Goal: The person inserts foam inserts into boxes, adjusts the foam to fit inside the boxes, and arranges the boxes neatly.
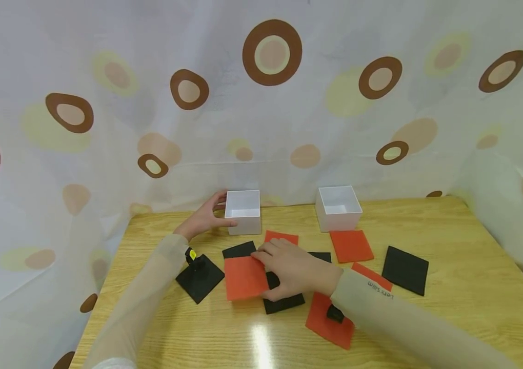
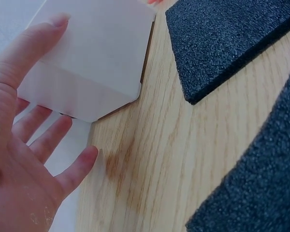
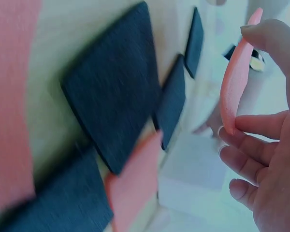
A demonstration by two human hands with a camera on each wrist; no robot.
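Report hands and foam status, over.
Left hand touching white square box. Right hand pinching orange foam square, lifted. Black foam square beneath.

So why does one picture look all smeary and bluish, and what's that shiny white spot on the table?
Right wrist view: motion blur and a blue tint smear the black squares and the red sheet that the right hand pinches. Head view: lamp glare streaks the table, and the wide lens bends the curtain. Left wrist view: sharp, evenly lit.
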